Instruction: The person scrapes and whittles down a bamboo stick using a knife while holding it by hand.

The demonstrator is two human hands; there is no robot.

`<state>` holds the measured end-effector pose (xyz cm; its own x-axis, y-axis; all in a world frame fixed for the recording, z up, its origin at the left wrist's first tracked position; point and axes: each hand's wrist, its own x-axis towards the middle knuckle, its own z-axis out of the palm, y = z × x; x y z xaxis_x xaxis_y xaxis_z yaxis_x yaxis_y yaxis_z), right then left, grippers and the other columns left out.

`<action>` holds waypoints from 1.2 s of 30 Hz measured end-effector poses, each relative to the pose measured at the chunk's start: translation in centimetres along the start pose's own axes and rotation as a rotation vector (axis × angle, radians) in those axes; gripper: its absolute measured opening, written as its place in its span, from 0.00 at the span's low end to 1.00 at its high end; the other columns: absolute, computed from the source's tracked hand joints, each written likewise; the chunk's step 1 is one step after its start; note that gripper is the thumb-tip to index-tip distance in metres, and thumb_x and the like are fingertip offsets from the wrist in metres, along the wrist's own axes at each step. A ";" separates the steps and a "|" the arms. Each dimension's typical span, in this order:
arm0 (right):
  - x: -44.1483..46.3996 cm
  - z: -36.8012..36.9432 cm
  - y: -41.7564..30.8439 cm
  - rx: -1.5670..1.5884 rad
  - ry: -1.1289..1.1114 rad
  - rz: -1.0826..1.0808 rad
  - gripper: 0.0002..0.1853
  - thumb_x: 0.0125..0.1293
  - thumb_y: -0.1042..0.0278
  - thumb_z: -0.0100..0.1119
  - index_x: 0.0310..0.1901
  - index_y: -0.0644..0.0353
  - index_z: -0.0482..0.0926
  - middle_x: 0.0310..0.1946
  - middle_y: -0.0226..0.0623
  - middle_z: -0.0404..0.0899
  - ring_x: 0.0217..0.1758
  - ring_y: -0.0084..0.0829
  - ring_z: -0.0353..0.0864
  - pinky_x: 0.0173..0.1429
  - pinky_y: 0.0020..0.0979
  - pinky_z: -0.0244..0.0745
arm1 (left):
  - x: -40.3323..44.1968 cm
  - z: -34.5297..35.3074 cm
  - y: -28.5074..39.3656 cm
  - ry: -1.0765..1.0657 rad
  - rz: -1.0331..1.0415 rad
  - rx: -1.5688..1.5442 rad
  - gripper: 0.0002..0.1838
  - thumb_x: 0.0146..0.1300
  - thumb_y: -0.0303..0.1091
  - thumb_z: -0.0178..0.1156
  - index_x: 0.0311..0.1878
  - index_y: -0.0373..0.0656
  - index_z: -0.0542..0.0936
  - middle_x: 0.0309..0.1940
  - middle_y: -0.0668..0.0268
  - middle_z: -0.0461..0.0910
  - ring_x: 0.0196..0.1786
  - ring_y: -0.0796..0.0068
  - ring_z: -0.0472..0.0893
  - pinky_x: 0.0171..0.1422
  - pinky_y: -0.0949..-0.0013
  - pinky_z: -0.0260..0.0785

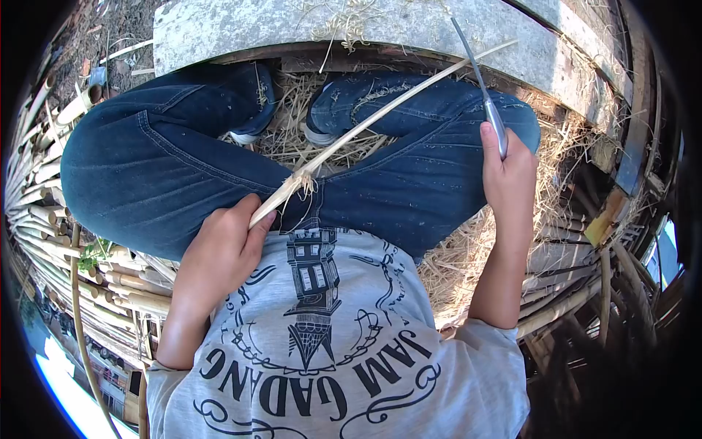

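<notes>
My left hand is closed around the lower end of a long, pale bamboo strip, close to my waist. The strip slants up to the right across my lap, and frayed shavings cling to it a little beyond my fingers. In my closed right hand is a knife with a silvery handle and a long, thin blade pointing up and away. The blade crosses the strip near its far tip; whether they touch I cannot tell. Part of the handle is hidden by my fingers.
A weathered plank lies beyond my crossed legs, with curled shavings on it. Loose shavings cover the ground beside my right thigh. Bamboo poles are stacked at the left, and more wood lies at the right.
</notes>
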<state>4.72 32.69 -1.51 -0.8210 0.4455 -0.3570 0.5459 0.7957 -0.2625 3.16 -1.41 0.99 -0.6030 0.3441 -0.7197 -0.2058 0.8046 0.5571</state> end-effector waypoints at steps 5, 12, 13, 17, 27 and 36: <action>-4.6 3.6 -4.5 0.139 -0.249 -0.358 0.27 0.66 0.39 0.62 0.29 0.61 0.76 0.18 0.48 0.79 0.25 0.52 0.84 0.29 0.45 0.79 | 0.2 -0.5 0.3 -0.067 -0.043 -0.041 0.14 0.74 0.35 0.53 0.36 0.32 0.74 0.22 0.44 0.74 0.31 0.37 0.76 0.36 0.50 0.65; 0.2 1.6 0.2 0.036 0.005 -0.079 0.27 0.70 0.43 0.59 0.27 0.63 0.79 0.15 0.49 0.77 0.21 0.50 0.82 0.25 0.44 0.72 | -0.2 -0.8 -0.4 -0.119 -0.067 -0.097 0.15 0.75 0.36 0.53 0.35 0.32 0.74 0.21 0.45 0.72 0.28 0.39 0.73 0.34 0.52 0.63; 0.7 0.6 0.7 -0.031 -0.004 -0.068 0.28 0.71 0.43 0.58 0.27 0.65 0.80 0.15 0.50 0.76 0.21 0.51 0.81 0.25 0.43 0.71 | 0.0 -0.7 -0.4 -0.122 -0.060 -0.103 0.15 0.75 0.36 0.53 0.35 0.32 0.74 0.21 0.45 0.72 0.28 0.39 0.73 0.34 0.52 0.63; -1.5 1.0 -2.4 -0.077 -0.040 -0.189 0.30 0.69 0.40 0.60 0.26 0.64 0.77 0.15 0.49 0.77 0.22 0.52 0.83 0.26 0.45 0.75 | 0.2 -0.5 0.1 -0.084 -0.030 -0.051 0.16 0.75 0.37 0.53 0.35 0.32 0.73 0.20 0.45 0.72 0.28 0.38 0.73 0.34 0.51 0.63; 2.3 -0.3 0.9 -0.154 0.097 -0.005 0.31 0.72 0.40 0.55 0.27 0.65 0.80 0.16 0.52 0.78 0.23 0.54 0.82 0.28 0.46 0.75 | -0.5 -0.8 -0.5 -0.099 -0.049 -0.108 0.16 0.75 0.36 0.53 0.34 0.32 0.73 0.21 0.44 0.73 0.28 0.39 0.74 0.35 0.50 0.64; -0.7 1.1 -2.0 -0.070 -0.111 -0.247 0.30 0.68 0.38 0.59 0.27 0.64 0.78 0.17 0.52 0.79 0.25 0.55 0.83 0.30 0.48 0.78 | -0.5 -0.7 -0.6 -0.105 -0.061 -0.079 0.17 0.76 0.36 0.52 0.34 0.31 0.73 0.20 0.46 0.72 0.25 0.42 0.72 0.33 0.53 0.62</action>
<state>4.37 30.37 -1.73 -0.9024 0.1894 -0.3871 0.3150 0.9029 -0.2924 3.03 -2.42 1.38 -0.5049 0.3479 -0.7899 -0.3020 0.7861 0.5393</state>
